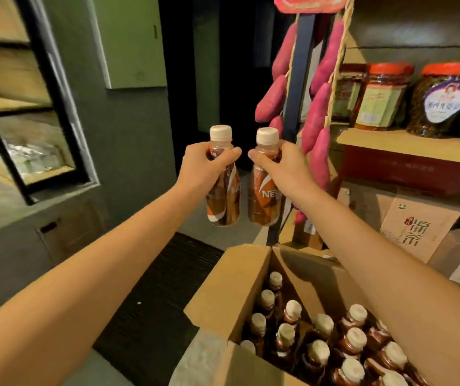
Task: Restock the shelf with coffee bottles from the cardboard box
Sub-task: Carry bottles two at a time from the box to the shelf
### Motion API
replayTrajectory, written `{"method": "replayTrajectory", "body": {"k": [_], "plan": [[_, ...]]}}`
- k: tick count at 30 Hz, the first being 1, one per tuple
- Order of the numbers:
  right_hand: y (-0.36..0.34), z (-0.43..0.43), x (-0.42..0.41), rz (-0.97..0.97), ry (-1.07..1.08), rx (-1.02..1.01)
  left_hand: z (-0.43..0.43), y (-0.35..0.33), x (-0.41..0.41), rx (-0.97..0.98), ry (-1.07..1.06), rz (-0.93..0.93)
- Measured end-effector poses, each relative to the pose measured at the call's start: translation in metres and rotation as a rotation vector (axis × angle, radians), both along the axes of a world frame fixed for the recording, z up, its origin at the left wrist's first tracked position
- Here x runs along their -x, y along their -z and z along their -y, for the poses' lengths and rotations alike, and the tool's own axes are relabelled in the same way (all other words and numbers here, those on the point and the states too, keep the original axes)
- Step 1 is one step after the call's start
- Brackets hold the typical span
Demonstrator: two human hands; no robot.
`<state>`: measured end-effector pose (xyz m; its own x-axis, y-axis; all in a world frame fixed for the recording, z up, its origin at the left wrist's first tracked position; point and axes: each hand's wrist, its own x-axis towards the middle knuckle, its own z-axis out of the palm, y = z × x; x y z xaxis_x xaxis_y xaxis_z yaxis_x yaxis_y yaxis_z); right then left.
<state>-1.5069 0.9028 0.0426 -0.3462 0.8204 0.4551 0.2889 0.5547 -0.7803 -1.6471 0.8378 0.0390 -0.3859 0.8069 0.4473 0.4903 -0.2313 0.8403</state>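
Closest to the camera, the open cardboard box (234,288) sits at the lower right with its flaps turned outward, and many coffee bottles (355,337) stand upright in it, white caps up, packed in rows. A dark ribbed mat (162,288) lies on the floor just left of the box. Both bare forearms reach forward above the box. The left hand (201,168) has its fingers and thumb wrapped tightly round the neck and shoulder of one brown-labelled bottle (223,201), held upright in the air. The right hand (281,168) grips a second bottle (263,201) the same way, just beside the first, the two nearly touching at their bases. Behind the right hand hang strings of pink-red elongated shapes (315,123) against a dark post. Farther right, the wooden shelf (407,147) carries red-lidded jars (443,98), with printed cartons (418,218) stacked below it. Far left stands a glass-fronted cabinet (28,121), blurred.
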Motion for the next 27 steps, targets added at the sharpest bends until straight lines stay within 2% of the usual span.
{"method": "replayTrajectory", "body": {"k": [7,18,27], "plan": [[-0.021,0.039,0.112,-0.005,-0.178,-0.033,0.066,-0.018,0.093,0.016,-0.211,0.036],[-0.033,0.154,0.307,-0.053,-0.447,0.037,0.216,-0.025,0.252,-0.089,-0.559,0.087],[-0.014,0.275,0.489,-0.073,-0.602,0.117,0.349,-0.016,0.421,-0.034,-0.662,0.074]]}}
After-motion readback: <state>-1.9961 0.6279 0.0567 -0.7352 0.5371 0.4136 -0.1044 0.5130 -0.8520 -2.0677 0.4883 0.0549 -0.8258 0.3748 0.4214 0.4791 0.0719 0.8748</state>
